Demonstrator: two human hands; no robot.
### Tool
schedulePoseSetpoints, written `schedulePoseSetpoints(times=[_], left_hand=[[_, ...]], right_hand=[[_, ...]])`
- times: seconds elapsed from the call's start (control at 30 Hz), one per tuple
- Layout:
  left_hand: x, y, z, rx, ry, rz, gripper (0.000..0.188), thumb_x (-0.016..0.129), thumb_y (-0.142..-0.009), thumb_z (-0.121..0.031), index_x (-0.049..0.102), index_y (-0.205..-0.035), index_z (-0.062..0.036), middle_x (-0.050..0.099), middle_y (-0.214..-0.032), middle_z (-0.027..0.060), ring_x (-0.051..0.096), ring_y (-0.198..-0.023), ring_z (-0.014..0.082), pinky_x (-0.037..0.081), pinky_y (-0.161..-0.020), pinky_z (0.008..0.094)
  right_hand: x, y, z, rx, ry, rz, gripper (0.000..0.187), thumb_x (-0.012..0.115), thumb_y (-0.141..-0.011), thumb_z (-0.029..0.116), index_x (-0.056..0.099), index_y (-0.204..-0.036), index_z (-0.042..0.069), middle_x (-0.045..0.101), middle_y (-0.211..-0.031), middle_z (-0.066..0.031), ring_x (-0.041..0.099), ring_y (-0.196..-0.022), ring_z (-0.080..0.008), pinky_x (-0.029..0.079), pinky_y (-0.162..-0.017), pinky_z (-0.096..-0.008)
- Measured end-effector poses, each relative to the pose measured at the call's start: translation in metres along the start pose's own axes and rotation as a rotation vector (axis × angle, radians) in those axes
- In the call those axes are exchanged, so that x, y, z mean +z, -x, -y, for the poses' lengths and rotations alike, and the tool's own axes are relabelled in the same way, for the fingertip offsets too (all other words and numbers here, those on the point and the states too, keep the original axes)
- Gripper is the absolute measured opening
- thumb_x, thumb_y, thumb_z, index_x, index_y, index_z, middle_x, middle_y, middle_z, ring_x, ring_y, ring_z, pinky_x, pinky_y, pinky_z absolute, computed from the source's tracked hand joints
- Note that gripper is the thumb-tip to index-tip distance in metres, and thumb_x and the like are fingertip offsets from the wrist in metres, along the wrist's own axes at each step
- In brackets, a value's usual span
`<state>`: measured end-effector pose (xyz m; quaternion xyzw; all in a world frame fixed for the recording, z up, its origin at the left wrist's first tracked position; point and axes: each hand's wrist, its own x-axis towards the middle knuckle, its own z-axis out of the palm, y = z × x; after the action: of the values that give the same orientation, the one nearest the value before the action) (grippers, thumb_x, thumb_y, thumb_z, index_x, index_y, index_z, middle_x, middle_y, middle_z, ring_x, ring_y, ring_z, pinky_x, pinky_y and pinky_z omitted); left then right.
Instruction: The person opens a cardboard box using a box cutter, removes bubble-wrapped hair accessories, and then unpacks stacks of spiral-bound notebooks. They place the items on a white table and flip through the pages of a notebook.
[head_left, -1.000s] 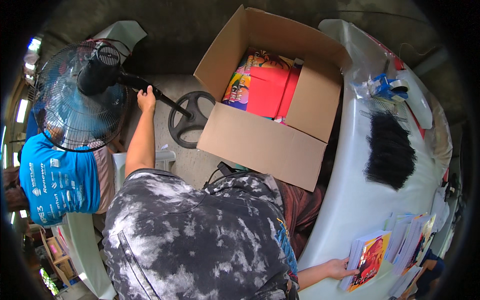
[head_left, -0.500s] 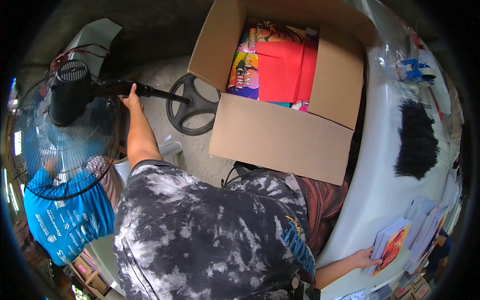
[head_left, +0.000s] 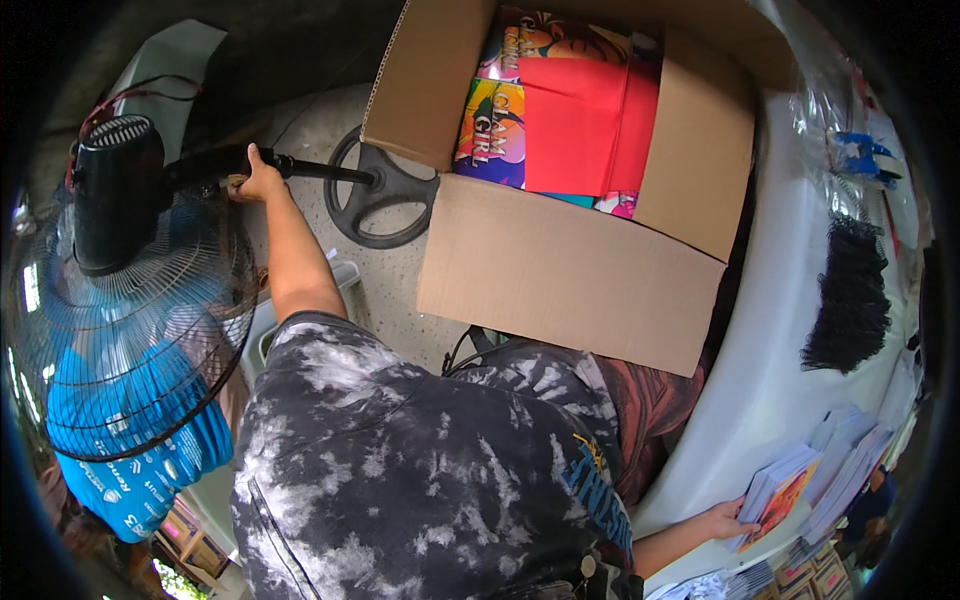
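My left hand (head_left: 257, 178) is wrapped round the neck of a black stand fan, near where the pole (head_left: 325, 171) meets the head. The fan's motor housing (head_left: 118, 190) and wire grille (head_left: 130, 340) lie to the left of that hand, and its round slotted base (head_left: 392, 240) is on the floor. At the lower right, my right hand (head_left: 722, 522) holds the edge of a stack of booklets (head_left: 778, 505) with an orange-red picture cover, on a white table (head_left: 715, 440). Its fingertips are partly hidden by the stack.
An open cardboard box (head_left: 570, 270) holds colourful printed packs and red sheets (head_left: 575, 120). On the table lie black mesh material (head_left: 850, 295), a blue tape dispenser (head_left: 865, 158) and more booklets (head_left: 845, 480). A person in a blue shirt (head_left: 135, 480) is beyond the fan.
The fan's head has tilted, its grille now showing larger and lower. My left hand stays on its neck and my right hand stays on the booklets. The view has shifted slightly.
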<state>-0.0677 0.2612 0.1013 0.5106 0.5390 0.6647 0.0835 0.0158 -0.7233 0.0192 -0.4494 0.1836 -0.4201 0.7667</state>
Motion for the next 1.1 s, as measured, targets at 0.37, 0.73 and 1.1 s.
schedulePoseSetpoints(times=[0.37,0.73,1.1], left_hand=[[-0.005,0.034,0.009,0.02,-0.063,-0.132,0.075,0.069,-0.07,-0.014,0.026,-0.128,0.0072,0.037,-0.123,0.0295,0.043,-0.111,0.0432,0.033,-0.097,0.0461],[-0.048,0.008,0.068,0.365,-0.511,0.361,0.085,0.064,-0.075,-0.053,0.036,-0.13,0.0054,0.036,-0.137,0.0226,0.033,-0.127,0.0353,0.02,-0.108,0.0391],[0.005,0.034,0.085,0.042,-0.786,0.23,0.072,0.053,-0.081,-0.054,0.048,-0.119,0.0068,0.046,-0.124,0.0271,0.044,-0.119,0.036,0.032,-0.099,0.0447]], right_hand=[[0.014,0.012,0.005,0.008,-0.022,0.037,0.066,0.068,-0.078,0.022,0.035,-0.132,0.002,0.033,-0.139,-0.019,0.031,-0.126,-0.0391,0.027,-0.105,-0.0544],[0.007,0.002,0.003,0.047,-0.023,-0.012,0.066,0.068,-0.077,0.02,0.035,-0.132,0.001,0.032,-0.139,-0.0202,0.03,-0.127,-0.0386,0.027,-0.106,-0.055],[-0.001,-0.004,-0.003,0.047,-0.07,0.003,0.067,0.066,-0.079,0.025,0.034,-0.133,0.002,0.034,-0.138,-0.0178,0.033,-0.126,-0.0364,0.027,-0.107,-0.0522]])
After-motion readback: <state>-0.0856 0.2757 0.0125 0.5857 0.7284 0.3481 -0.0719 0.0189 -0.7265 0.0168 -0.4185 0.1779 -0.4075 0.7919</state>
